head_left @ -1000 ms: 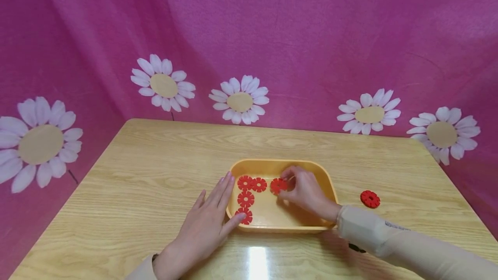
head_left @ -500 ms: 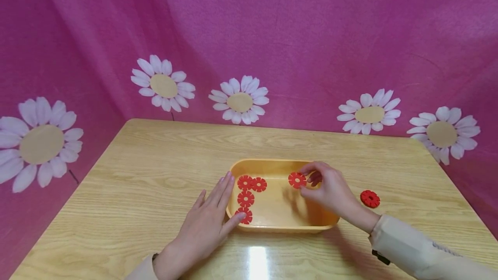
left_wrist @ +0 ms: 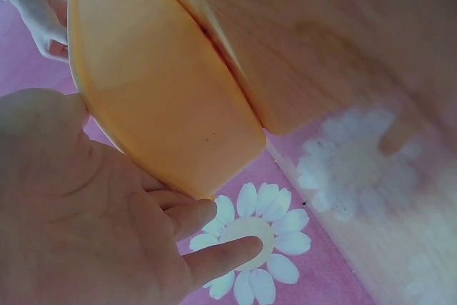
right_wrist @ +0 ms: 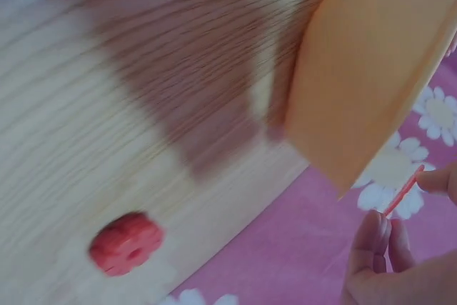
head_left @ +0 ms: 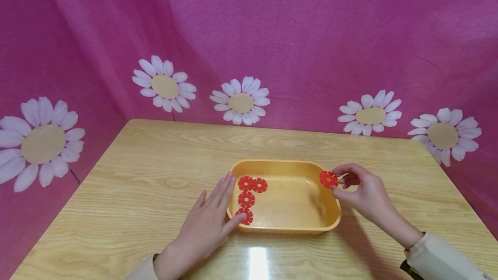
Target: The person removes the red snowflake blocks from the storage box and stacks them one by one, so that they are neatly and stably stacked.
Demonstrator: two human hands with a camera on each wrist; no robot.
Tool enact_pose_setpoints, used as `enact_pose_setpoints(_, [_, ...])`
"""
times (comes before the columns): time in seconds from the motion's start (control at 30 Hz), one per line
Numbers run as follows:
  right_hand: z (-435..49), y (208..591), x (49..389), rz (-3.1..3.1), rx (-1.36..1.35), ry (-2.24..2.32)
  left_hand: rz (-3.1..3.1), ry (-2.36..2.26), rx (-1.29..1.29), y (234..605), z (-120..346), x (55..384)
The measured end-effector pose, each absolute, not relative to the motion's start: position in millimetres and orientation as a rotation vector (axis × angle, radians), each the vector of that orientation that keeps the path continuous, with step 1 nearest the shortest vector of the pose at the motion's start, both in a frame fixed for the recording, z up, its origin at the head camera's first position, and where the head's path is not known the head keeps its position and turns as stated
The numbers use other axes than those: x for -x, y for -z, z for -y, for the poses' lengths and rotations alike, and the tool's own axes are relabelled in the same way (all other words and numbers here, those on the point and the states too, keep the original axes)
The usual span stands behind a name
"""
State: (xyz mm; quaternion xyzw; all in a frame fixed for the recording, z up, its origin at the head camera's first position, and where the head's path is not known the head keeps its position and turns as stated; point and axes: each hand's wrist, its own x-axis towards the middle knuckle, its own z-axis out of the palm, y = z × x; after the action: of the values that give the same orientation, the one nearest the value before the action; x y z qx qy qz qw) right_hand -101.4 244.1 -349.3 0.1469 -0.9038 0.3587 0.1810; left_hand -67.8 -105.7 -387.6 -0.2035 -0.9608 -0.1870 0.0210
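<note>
A yellow-orange plastic tray [head_left: 288, 227] stands on the table. Along its left side lie several red snowflake discs [head_left: 246, 199], notched and with a hole in the middle. My left hand [head_left: 208, 224] rests with straight fingers against the left rim, its thumb reaching over the edge onto the nearest disc. In the left wrist view the fingers [left_wrist: 189, 219] lie along the tray's outer wall. Above the right rim, my right hand [head_left: 367, 191] pinches one red snowflake disc [head_left: 328, 179] between thumb and fingers; the right wrist view shows this disc [right_wrist: 404, 191] edge-on.
A short stack of red snowflake discs [right_wrist: 126, 243] sits on the wooden table [head_left: 167, 163] right of the tray; in the head view my right hand hides it. A magenta cloth [head_left: 295, 46] with printed daisies hangs behind the table and along its sides.
My right hand has moved right with the pinched snowflake disc, from inside the tray to above its right rim. The left hand and the discs lying in the tray have stayed put.
</note>
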Motion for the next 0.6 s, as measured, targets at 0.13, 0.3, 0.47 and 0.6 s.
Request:
enact_pose_setpoints(0.13, [-260.5,352.5,97.1,2.554,-0.365,-0.979,2.976,0.584,0.635,387.0,105.5,67.3])
enact_pose_setpoints(0.3, [-281.9,358.8,92.5,2.585,-0.276,-0.908,2.983,0.580,0.634,386.3,105.3,67.3])
enact_pose_setpoints(0.47, [-304.4,367.2,90.5,2.674,-0.151,-0.846,2.986,0.575,0.629,386.6,105.5,67.6])
enact_pose_setpoints(0.6, [-322.9,379.0,89.9,2.699,-0.106,-0.829,2.999,0.571,0.621,386.8,105.8,67.6])
